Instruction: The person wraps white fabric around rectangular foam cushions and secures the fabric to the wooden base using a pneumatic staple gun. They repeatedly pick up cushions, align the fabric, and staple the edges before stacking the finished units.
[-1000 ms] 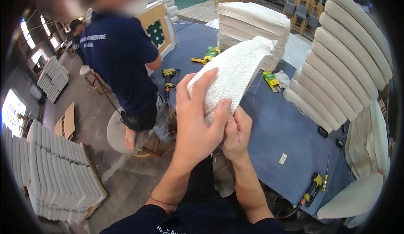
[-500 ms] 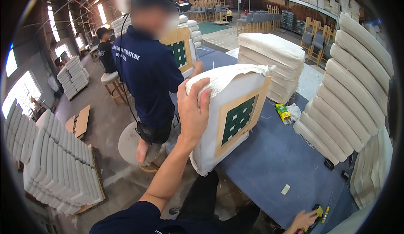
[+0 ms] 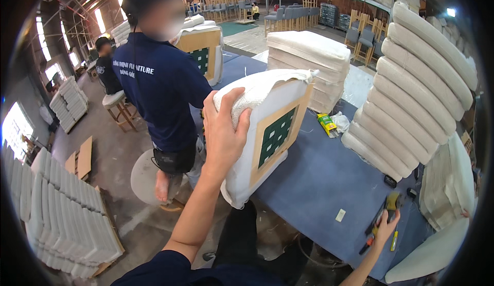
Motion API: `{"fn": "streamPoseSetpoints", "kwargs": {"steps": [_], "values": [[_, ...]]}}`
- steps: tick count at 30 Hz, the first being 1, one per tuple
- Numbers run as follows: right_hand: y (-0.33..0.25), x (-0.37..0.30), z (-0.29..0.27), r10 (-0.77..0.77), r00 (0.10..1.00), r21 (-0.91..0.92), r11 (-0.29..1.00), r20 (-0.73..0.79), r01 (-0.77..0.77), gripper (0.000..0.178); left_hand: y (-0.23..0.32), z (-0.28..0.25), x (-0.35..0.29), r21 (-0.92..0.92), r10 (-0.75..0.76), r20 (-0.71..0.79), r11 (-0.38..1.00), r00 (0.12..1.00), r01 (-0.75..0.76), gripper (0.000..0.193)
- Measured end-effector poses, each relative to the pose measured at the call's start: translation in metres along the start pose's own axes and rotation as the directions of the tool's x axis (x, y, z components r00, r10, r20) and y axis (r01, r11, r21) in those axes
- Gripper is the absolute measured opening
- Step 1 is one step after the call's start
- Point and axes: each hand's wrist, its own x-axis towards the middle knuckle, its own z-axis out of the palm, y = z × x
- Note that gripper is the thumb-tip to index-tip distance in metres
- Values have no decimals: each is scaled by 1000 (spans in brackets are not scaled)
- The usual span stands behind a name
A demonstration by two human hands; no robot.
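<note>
My left hand [image 3: 226, 131] grips the top edge of a padded chair seat [image 3: 246, 157], fingers over its loose off-white fabric cover [image 3: 257, 85]. The seat stands tilted on edge at the table's near left side. Its underside, a pale wooden frame [image 3: 296, 126] with woven green webbing [image 3: 277, 136], faces right. At the lower right, my right hand [image 3: 385, 227] is closed around a yellow-and-black hand tool [image 3: 393, 201], blurred, shaped like a staple gun. Beside that hand lies a yellow-handled screwdriver-like tool [image 3: 394, 239].
A blue-covered table [image 3: 303, 198] carries stacked beige cushions [image 3: 406, 101], another cushion pile [image 3: 309, 62], a yellow-green packet [image 3: 327, 124] and a small pale block [image 3: 340, 215]. A co-worker [image 3: 159, 85] stands close on the left, near a round stool [image 3: 146, 178]. Cushion stacks [image 3: 69, 214] fill the floor at left.
My right hand has closed on the yellow-and-black tool and moved it up, farther onto the table. My left hand keeps its grip on the seat. The whole view has shifted slightly.
</note>
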Motion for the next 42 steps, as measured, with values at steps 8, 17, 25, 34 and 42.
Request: {"fn": "streamPoseSetpoints", "kwargs": {"steps": [8, 17, 25, 34, 42], "values": [[-216, -120, 212, -673, 455, 276, 691, 583, 668, 37, 26, 4, -25, -5, 55, 5, 998, 998, -55, 50], [-253, -150, 278, -739, 253, 542, 644, 624, 540, 37, 35, 0, -28, -24, 29, 39, 999, 999, -28, 65], [-242, -135, 287, -763, 204, 587, 614, 614, 528, 35, 36, 1, -31, -29, 33, 77, 999, 997, -31, 71], [-235, -180, 191, -444, 396, 241, 852, 804, 466, 62, -1, -20, -63, -48, 332, 64, 943, 941, -329, 49], [-69, -160, 18, 129, 884, -664, 711, 450, 234, 61, 4, -69, -94, -162, 440, 52, 890, 897, -427, 40]]}}
